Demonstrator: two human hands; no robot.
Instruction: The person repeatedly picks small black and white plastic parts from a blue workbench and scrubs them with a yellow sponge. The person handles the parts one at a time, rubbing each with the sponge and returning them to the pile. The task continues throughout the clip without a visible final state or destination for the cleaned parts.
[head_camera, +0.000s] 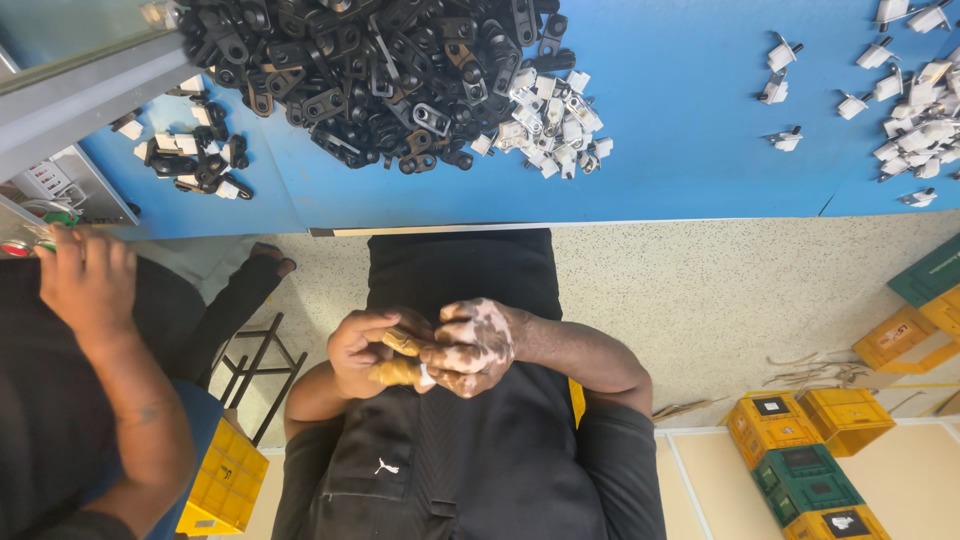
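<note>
My two hands meet in front of my dark apron (450, 460), below the edge of the blue table (680, 130). My left hand (365, 350) is curled, and two of its fingers wear tan wraps (398, 372). My right hand (480, 345) is closed over those wrapped fingertips, with a small white band (425, 376) showing at the pinch. Neither hand touches the table. On the table lies a large heap of black metal links (370, 70), and a smaller heap of white plastic pieces (550, 120) lies beside it.
More white pieces (920, 100) are scattered at the table's far right, and a small mixed group (190, 160) lies at its left. A co-worker's hand (85, 280) rests by a grey control box (60, 190). Yellow and green crates (810, 460) and a yellow bin (225, 480) stand on the floor.
</note>
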